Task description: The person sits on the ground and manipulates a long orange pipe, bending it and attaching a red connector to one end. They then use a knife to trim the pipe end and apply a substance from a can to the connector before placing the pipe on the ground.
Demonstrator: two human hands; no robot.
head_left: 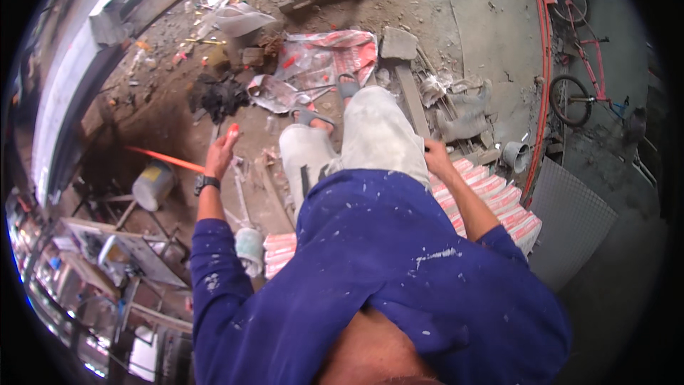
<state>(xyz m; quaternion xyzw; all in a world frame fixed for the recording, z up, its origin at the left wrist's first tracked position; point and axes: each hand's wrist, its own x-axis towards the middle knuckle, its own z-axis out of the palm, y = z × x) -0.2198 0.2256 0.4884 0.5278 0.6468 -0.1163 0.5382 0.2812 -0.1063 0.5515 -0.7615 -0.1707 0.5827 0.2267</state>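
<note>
I am seated on a stack of red-and-white bags (491, 203), in pale dusty trousers (385, 132). My left hand (219, 155) is out to the left of my knees, fingers closed, with a small orange-red thing at its fingertips that I cannot make out. Behind that wrist runs a thin orange rod (167, 158); whether the hand touches it is unclear. Beside my right thigh is my right hand (438, 158), fingers curled and partly hidden, with a small dark spot at them.
A crumpled red-and-white sack (331, 57) lies ahead of my sandalled feet, near a dark heap (219, 98). A plank (413, 103) and a grey block (399, 43) are close by. Buckets (153, 185) stand left; a grey sheet (570, 217) and pink bicycle (591, 64) are right.
</note>
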